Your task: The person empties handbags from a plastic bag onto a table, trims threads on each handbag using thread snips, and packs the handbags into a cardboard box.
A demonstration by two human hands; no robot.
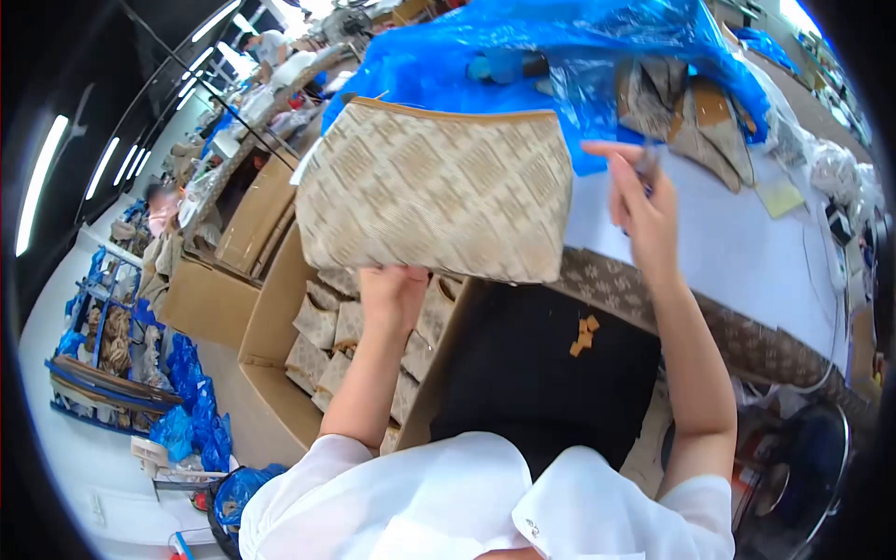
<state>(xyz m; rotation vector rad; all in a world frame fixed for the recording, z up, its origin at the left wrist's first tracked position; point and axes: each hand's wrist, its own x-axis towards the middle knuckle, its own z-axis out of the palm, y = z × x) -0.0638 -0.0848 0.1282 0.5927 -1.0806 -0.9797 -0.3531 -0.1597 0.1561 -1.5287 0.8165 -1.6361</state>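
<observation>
A beige patterned pouch (434, 191) with a tan top edge is held up in front of me. My left hand (394, 297) grips its bottom edge from below, the fingers partly hidden behind it. To the right of the pouch is my right hand (644, 191), its index finger stretched out to the left. A small dark metallic tool (647, 161), blurred, is held in that hand. Beneath the pouch, an open cardboard box (273, 373) holds several similar beige patterned pieces (333, 375).
Blue plastic sheeting (420, 58) and brown-and-beige pieces (695, 126) lie on the white worktable (737, 266). Small orange scraps (584, 336) rest on black cloth (523, 364) at my lap. A fan (793, 476) stands lower right; a person (271, 47) is far upper left.
</observation>
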